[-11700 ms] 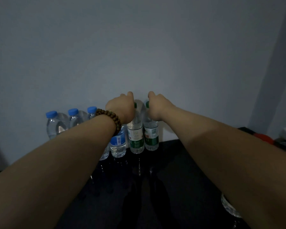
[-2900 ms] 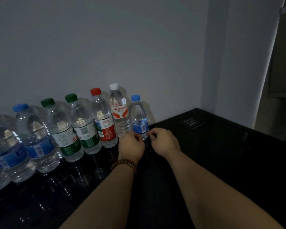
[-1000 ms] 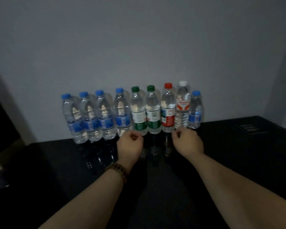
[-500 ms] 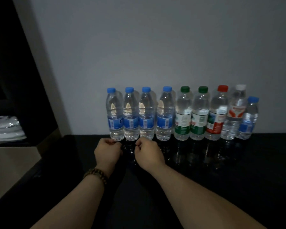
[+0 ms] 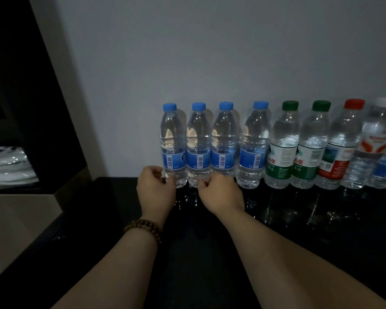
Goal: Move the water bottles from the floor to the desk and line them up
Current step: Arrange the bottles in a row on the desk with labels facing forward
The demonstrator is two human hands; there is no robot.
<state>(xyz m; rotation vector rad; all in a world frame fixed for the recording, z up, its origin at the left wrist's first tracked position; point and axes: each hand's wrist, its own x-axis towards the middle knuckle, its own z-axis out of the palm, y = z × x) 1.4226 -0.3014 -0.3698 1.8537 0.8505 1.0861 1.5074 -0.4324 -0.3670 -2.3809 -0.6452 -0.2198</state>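
Note:
Several water bottles stand upright in a row on the black desk (image 5: 299,230), backs to the grey wall. From the left come blue-capped bottles (image 5: 173,150), two green-capped bottles (image 5: 282,148), a red-capped bottle (image 5: 341,150) and a white-capped bottle (image 5: 374,148) at the right edge. My left hand (image 5: 155,190), with a bead bracelet on its wrist, is curled loosely at the foot of the leftmost bottle. My right hand (image 5: 221,192) is curled in front of the second and third bottles. Neither hand grips a bottle.
A dark cabinet (image 5: 20,85) stands to the left, with white folded fabric (image 5: 7,166) on its shelf. A beige surface (image 5: 18,230) lies lower left beside the desk's left edge. The grey wall rises right behind the bottles.
My view and both hands have shifted left along the row, from the right end to the leftmost blue-capped bottles. The bottles stand as before.

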